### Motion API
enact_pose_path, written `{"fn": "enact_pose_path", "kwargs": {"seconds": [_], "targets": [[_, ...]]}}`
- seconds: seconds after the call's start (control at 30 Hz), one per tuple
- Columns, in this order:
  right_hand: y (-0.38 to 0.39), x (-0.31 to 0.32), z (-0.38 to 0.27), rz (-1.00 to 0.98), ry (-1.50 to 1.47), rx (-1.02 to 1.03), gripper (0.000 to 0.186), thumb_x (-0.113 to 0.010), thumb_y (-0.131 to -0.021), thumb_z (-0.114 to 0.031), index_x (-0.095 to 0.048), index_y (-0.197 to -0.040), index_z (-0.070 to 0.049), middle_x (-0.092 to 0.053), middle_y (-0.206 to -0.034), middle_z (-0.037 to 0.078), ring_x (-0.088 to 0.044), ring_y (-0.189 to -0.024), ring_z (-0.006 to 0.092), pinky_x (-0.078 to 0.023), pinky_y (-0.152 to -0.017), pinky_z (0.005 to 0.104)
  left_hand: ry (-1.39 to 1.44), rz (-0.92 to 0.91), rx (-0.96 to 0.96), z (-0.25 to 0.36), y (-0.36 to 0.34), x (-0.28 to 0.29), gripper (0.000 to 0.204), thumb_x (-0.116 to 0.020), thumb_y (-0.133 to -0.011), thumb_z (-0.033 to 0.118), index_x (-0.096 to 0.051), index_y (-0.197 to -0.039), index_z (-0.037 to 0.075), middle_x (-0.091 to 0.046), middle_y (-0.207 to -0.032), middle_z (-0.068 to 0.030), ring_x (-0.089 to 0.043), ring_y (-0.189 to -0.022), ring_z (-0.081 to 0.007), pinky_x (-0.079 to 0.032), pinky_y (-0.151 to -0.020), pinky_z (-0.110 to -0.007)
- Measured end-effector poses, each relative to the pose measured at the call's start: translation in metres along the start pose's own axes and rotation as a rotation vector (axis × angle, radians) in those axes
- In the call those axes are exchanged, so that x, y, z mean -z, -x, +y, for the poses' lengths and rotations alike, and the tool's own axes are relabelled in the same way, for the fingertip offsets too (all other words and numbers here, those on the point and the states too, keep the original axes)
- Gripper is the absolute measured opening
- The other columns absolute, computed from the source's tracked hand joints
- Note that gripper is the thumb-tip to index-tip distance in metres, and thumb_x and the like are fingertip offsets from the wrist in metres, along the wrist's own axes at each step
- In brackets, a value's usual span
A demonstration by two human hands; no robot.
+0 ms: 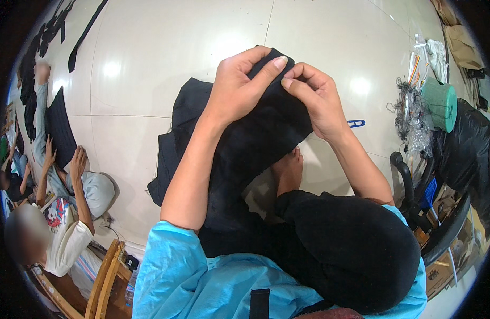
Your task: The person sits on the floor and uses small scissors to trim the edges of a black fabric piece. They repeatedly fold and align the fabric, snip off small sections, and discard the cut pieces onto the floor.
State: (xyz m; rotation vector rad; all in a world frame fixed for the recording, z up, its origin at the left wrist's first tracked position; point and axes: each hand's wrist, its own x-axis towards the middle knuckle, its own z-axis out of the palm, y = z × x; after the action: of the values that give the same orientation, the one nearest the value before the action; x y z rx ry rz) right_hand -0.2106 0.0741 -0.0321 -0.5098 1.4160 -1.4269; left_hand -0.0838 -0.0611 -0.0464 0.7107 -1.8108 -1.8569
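A large piece of black cloth [250,141] hangs from my raised hands and spreads down toward my lap. My left hand [238,85] grips its upper edge, thumb on top and fingers folded behind. Close beside it, my right hand [318,98] pinches the same edge between thumb and fingertips. The two thumbs are a short gap apart, with the cloth edge between them. Whether anything small sits in the right pinch is hidden. My knee in black trousers [356,244] is bent up, and a bare foot [288,173] rests on the floor below the cloth.
A small blue tool [356,123] lies on the tiled floor [144,69] right of my hand. Farther right stand a green bucket [440,105], tangled wires and black bags [465,143]. At left a seated person [64,228] handles dark cloth [61,127], near a wooden frame [104,279].
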Motion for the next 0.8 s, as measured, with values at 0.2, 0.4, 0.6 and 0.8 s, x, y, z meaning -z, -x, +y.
{"fn": "enact_pose_path", "kwargs": {"seconds": [0.2, 0.4, 0.6, 0.8], "targets": [[-0.001, 0.001, 0.003, 0.027, -0.024, 0.082, 0.005, -0.065, -0.097, -0.008, -0.068, -0.095, -0.003, -0.067, -0.093, -0.002, -0.058, -0.085, 0.0049, -0.046, -0.078, 0.0209, -0.041, -0.021, 0.002, 0.0, 0.001, 0.002, 0.033, -0.072, -0.099, 0.03, -0.073, -0.1, -0.003, -0.067, -0.081, -0.0014, -0.055, -0.077, -0.0075, -0.047, -0.071, -0.026], [-0.006, 0.007, -0.002, 0.055, -0.053, 0.087, 0.007, -0.064, -0.098, -0.007, -0.068, -0.096, -0.003, -0.068, -0.092, 0.001, -0.06, -0.085, 0.0051, -0.05, -0.077, 0.0217, -0.083, -0.033, 0.016, -0.001, -0.004, 0.005, 0.035, -0.072, -0.099, 0.033, -0.075, -0.103, -0.002, -0.07, -0.082, -0.0037, -0.058, -0.076, -0.01, -0.048, -0.071, -0.028], [-0.005, 0.008, 0.0, 0.077, -0.033, 0.053, 0.01, -0.061, -0.102, -0.011, -0.067, -0.101, -0.002, -0.067, -0.094, 0.002, -0.06, -0.086, 0.0063, -0.05, -0.078, 0.0226, -0.106, -0.039, 0.039, 0.001, -0.003, 0.006, 0.035, -0.072, -0.099, 0.032, -0.075, -0.104, -0.002, -0.07, -0.082, -0.0042, -0.058, -0.077, -0.01, -0.049, -0.072, -0.028], [-0.009, 0.005, 0.001, 0.145, -0.012, 0.176, 0.013, -0.058, -0.106, -0.014, -0.062, -0.107, -0.002, -0.067, -0.098, 0.003, -0.059, -0.094, 0.0094, -0.048, -0.088, 0.0259, -0.17, -0.041, 0.013, -0.005, -0.005, 0.007, 0.035, -0.072, -0.1, 0.033, -0.074, -0.104, -0.002, -0.07, -0.083, -0.0054, -0.059, -0.078, -0.0111, -0.049, -0.073, -0.029]]}}
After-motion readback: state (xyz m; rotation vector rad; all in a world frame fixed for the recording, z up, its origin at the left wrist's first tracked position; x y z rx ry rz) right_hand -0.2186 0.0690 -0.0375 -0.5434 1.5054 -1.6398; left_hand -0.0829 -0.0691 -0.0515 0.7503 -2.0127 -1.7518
